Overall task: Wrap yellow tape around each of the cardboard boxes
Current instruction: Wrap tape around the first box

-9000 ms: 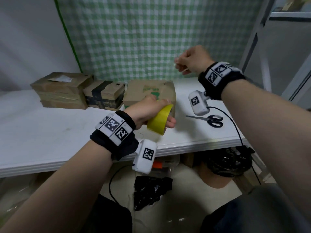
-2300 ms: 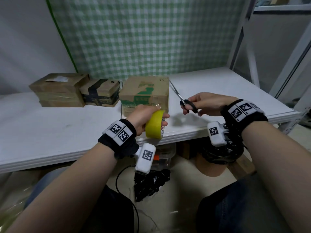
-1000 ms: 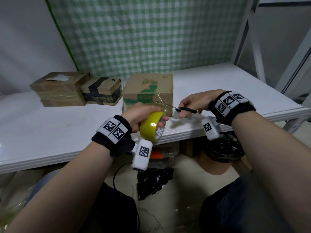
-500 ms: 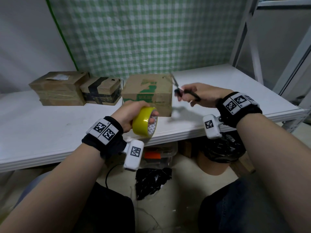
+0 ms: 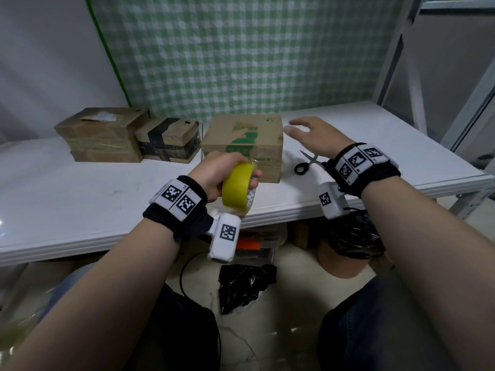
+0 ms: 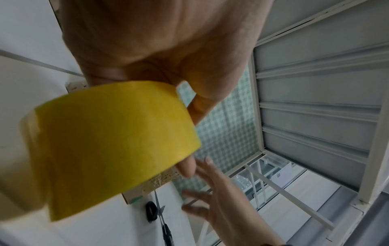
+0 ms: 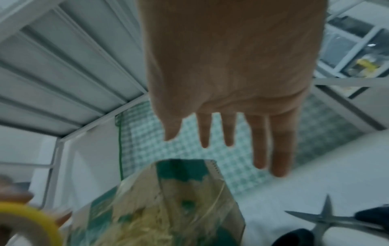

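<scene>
Two bare hands work at a white table (image 5: 80,199). The left hand (image 5: 217,170) curls its fingers through the core of a yellow tape roll (image 5: 237,190), thumb clamped on the outer band, holding it on edge just in front of the table's near rim, with its open hole facing right. The right hand (image 5: 313,135) hovers palm down, fingers straight and spread apart, holding nothing, just right of a brown cardboard box with green print (image 5: 243,145). That box sits upright at mid-table, its long side running left to right. Black-handled scissors (image 5: 306,164) lie flat beside it, blades parted. Two more cardboard boxes, one plain (image 5: 101,135) and one with black tape (image 5: 168,140), sit touching at the left, before a green checked cloth (image 5: 241,54).
</scene>
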Demonstrator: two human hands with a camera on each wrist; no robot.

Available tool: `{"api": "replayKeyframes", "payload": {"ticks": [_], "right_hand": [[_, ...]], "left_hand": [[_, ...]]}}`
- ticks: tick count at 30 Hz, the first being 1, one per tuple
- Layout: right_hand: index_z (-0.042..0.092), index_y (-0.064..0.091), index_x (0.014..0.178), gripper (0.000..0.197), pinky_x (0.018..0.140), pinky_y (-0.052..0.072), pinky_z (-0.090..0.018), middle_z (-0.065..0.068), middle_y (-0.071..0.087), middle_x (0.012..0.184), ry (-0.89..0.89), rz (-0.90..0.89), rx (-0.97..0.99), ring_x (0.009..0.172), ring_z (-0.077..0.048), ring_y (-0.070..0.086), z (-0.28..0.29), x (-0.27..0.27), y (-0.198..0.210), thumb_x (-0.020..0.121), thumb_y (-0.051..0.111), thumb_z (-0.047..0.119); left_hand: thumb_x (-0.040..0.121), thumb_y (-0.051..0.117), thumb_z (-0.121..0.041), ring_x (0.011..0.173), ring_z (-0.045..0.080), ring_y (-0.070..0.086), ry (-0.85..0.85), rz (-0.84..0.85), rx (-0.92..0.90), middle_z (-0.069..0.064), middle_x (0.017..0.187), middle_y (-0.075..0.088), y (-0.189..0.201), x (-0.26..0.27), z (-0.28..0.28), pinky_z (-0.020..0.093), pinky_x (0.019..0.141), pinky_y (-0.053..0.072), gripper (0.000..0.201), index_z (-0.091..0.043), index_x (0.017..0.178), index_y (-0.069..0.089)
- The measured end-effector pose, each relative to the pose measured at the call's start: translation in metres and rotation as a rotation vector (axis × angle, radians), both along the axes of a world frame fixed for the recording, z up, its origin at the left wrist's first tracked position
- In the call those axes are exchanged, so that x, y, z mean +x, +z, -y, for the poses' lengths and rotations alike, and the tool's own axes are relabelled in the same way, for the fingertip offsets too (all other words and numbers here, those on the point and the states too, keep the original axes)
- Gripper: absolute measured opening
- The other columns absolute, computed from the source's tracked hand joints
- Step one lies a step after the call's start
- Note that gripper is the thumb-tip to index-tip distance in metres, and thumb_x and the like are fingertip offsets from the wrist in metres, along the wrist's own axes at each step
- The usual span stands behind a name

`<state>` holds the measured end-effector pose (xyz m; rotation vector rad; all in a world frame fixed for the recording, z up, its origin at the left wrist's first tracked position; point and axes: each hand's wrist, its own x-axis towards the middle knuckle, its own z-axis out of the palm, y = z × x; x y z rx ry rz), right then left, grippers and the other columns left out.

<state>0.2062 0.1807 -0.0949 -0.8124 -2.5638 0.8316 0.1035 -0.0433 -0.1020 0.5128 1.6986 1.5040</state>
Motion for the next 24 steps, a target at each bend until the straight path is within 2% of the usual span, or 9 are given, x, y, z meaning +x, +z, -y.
{"api": "replayKeyframes", "payload": {"ticks": [4, 7, 9, 11, 13, 15, 17, 19, 24], "right_hand": [[0.035, 0.039, 0.154, 0.063, 0.124, 0.018, -0.049, -0.003, 0.017, 0.167, 0.187, 0.049, 0.112, 0.151, -0.032, 0.023, 0.011, -0.035, -0.023, 0.097, 0.050, 0.061], [0.040, 0.038, 0.153, 0.080, 0.123, 0.022, -0.053, -0.002, 0.015, 0.167, 0.215, 0.025, 0.081, 0.149, -0.036, 0.024, 0.004, -0.042, -0.043, 0.083, 0.070, 0.063], [0.042, 0.037, 0.153, 0.091, 0.122, 0.025, -0.053, -0.001, 0.014, 0.166, 0.235, -0.005, 0.069, 0.148, -0.035, 0.025, 0.001, -0.042, -0.046, 0.074, 0.083, 0.052], [0.041, 0.034, 0.154, 0.099, 0.122, 0.025, -0.052, -0.001, 0.010, 0.166, 0.233, 0.023, 0.081, 0.148, -0.035, 0.025, 0.001, -0.043, -0.046, 0.073, 0.089, 0.036], [0.040, 0.029, 0.156, 0.102, 0.123, 0.023, -0.051, -0.002, 0.007, 0.168, 0.243, 0.090, 0.081, 0.151, -0.034, 0.021, 0.001, -0.043, -0.042, 0.073, 0.088, 0.039], [0.039, 0.037, 0.154, 0.094, 0.123, 0.025, -0.050, -0.001, 0.017, 0.166, 0.230, 0.076, 0.058, 0.150, -0.029, 0.025, 0.003, -0.038, -0.032, 0.073, 0.080, 0.061], [0.039, 0.059, 0.137, 0.073, 0.116, 0.036, -0.045, 0.001, 0.045, 0.150, 0.163, -0.129, 0.017, 0.138, -0.023, 0.043, 0.009, -0.033, -0.020, 0.074, 0.066, 0.075], [0.033, 0.074, 0.115, 0.047, 0.103, 0.044, -0.034, 0.004, 0.061, 0.127, 0.161, -0.334, -0.086, 0.118, -0.014, 0.058, 0.018, -0.027, -0.008, 0.082, 0.069, 0.066], [0.017, 0.080, 0.084, 0.017, 0.076, 0.047, -0.018, 0.004, 0.075, 0.084, 0.324, -0.342, -0.274, 0.080, -0.002, 0.066, 0.038, -0.017, 0.003, 0.086, 0.080, 0.033]], "left_hand": [[0.098, 0.057, -0.014, 0.069, 0.031, 0.070, 0.002, -0.015, -0.023, 0.020, 0.094, 0.076, -0.002, -0.002, 0.000, 0.040, 0.073, 0.058, 0.033, 0.005, 0.125, 0.055], [0.099, 0.056, -0.014, 0.068, 0.032, 0.071, -0.006, -0.020, -0.019, 0.020, 0.093, 0.076, -0.003, -0.004, 0.000, 0.040, 0.071, 0.059, 0.031, 0.004, 0.125, 0.055], [0.100, 0.054, -0.013, 0.067, 0.031, 0.071, -0.024, -0.025, -0.017, 0.020, 0.092, 0.075, -0.003, -0.005, 0.000, 0.038, 0.067, 0.059, 0.027, 0.003, 0.121, 0.056], [0.101, 0.052, -0.013, 0.068, 0.031, 0.070, -0.043, -0.028, -0.008, 0.020, 0.093, 0.075, -0.003, -0.005, 0.000, 0.038, 0.066, 0.058, 0.022, 0.002, 0.116, 0.056], [0.100, 0.055, -0.014, 0.071, 0.031, 0.070, -0.075, -0.031, 0.013, 0.019, 0.096, 0.074, -0.002, -0.002, 0.000, 0.040, 0.071, 0.057, 0.024, 0.002, 0.117, 0.059], [0.097, 0.062, -0.012, 0.075, 0.033, 0.070, -0.089, -0.046, 0.063, 0.019, 0.098, 0.075, -0.001, 0.001, -0.001, 0.046, 0.079, 0.056, 0.024, -0.001, 0.118, 0.061], [0.094, 0.067, -0.007, 0.075, 0.035, 0.072, -0.055, -0.054, 0.120, 0.020, 0.098, 0.076, -0.001, 0.004, -0.002, 0.054, 0.083, 0.058, 0.027, -0.009, 0.118, 0.054], [0.094, 0.068, -0.006, 0.074, 0.036, 0.073, -0.023, -0.062, 0.170, 0.018, 0.098, 0.077, 0.001, 0.008, -0.004, 0.057, 0.083, 0.057, 0.037, -0.014, 0.124, 0.047], [0.094, 0.069, -0.005, 0.067, 0.032, 0.074, -0.024, -0.104, 0.289, 0.018, 0.099, 0.077, 0.013, 0.022, -0.005, 0.038, 0.059, 0.060, 0.046, -0.013, 0.130, 0.043]]}}
